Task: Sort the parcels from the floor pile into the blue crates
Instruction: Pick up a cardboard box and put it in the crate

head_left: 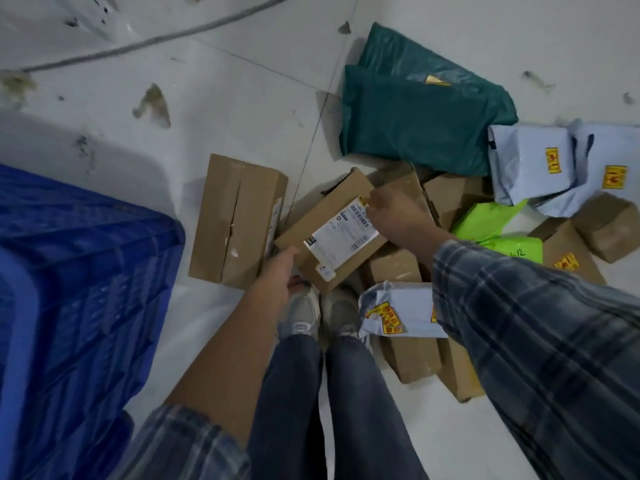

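A labelled cardboard box (330,230) sits at the near edge of the floor pile, label up, held between both hands. The left hand (280,268) grips its near left corner, fingers tucked underneath; the right hand (394,213) clamps the far right end, beside the barcode. Whether the box is already clear of the parcels below it cannot be told.

To its left a longer plain cardboard box (237,218) lies alone on the floor (242,91). To the right the pile is thick: more brown boxes (450,199), a lime-green mailer (491,230), pale blue mailers with yellow stickers (533,171), another pale blue mailer (398,313) near the person's shoes, and two dark green bags (426,109) at the far side.

The blue crate (86,271) stands at the left, close to the left forearm. Its inside is blurred, so what it already holds cannot be read.

By my reading, the sorting has far to go: well over ten parcels lie on the floor, and the box in hand has yet to reach the crate.
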`<state>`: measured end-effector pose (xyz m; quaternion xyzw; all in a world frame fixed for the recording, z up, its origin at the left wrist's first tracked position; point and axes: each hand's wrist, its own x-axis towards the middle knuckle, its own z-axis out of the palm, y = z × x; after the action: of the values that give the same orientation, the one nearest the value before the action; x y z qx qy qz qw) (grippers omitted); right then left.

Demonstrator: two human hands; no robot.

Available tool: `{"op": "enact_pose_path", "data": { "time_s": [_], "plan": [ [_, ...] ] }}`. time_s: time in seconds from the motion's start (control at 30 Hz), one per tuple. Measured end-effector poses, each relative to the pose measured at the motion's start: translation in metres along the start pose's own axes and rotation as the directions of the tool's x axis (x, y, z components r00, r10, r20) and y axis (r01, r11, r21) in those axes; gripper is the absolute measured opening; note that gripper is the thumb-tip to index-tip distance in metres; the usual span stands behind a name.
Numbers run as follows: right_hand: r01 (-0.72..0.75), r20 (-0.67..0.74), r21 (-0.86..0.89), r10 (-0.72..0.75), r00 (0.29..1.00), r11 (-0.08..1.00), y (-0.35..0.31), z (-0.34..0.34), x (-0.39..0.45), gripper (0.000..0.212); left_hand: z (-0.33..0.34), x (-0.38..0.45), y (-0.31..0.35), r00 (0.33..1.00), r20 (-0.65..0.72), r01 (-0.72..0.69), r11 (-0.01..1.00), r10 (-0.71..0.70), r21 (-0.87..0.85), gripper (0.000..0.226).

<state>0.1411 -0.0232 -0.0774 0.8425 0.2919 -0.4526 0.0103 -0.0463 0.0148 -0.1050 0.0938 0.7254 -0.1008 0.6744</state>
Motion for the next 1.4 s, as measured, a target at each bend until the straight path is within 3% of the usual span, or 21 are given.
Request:
{"op": "enact_pose_path", "data": {
  "time_s": [0.13,0.37,0.47,0.6,0.73,0.83,0.97,1.07,1.23,1.4],
  "plan": [
    [-0.08,-0.071,-0.142,0.07,0.995,0.987,-0.002,0.01,0.013,0.04,0.003,0.011,-0.002,1.0,0.018,0.027,0.999,-0.026,-0.045,0.012],
    [-0.167,-0.023,-0.158,0.165,0.986,0.973,-0.009,0.019,0.012,0.051,0.001,0.009,-0.006,0.994,0.083,0.065,0.998,-0.065,-0.002,0.015],
    [-0.211,0.011,-0.173,0.216,0.976,0.962,-0.007,0.008,0.009,0.051,-0.005,-0.001,-0.007,0.993,0.102,0.058,0.997,-0.062,0.043,0.026],
    [-0.25,0.016,-0.043,0.251,0.968,0.967,-0.003,-0.013,-0.011,0.045,-0.011,-0.028,-0.006,0.99,0.137,0.042,0.998,-0.047,0.044,0.008],
    [-0.24,-0.068,0.184,0.256,0.964,0.953,-0.008,-0.041,-0.044,0.041,-0.016,-0.067,0.0,0.988,0.152,-0.009,0.999,0.002,0.044,0.009],
    [-0.14,-0.171,0.283,0.193,0.966,0.949,-0.012,-0.063,-0.073,0.03,-0.019,-0.102,0.008,0.989,0.147,-0.033,0.999,0.031,0.016,0.02],
    [-0.04,-0.11,0.581,0.127,0.986,0.813,-0.029,-0.091,-0.111,0.018,-0.026,-0.153,0.02,0.986,0.119,-0.111,0.993,0.116,-0.046,0.018],
    [-0.022,-0.038,0.63,0.06,0.998,0.776,-0.045,-0.109,-0.132,0.022,-0.04,-0.185,0.03,0.977,0.053,-0.202,0.978,0.205,-0.061,0.004],
    [0.039,-0.014,0.645,-0.039,0.999,0.763,-0.075,-0.116,-0.159,0.02,-0.074,-0.225,0.04,0.921,-0.062,-0.388,0.919,0.384,-0.074,0.009],
    [0.086,-0.001,0.627,-0.109,0.994,0.774,-0.113,-0.109,-0.179,0.042,-0.117,-0.262,0.041,0.84,-0.155,-0.534,0.842,0.52,-0.074,0.011]
  ]
}}
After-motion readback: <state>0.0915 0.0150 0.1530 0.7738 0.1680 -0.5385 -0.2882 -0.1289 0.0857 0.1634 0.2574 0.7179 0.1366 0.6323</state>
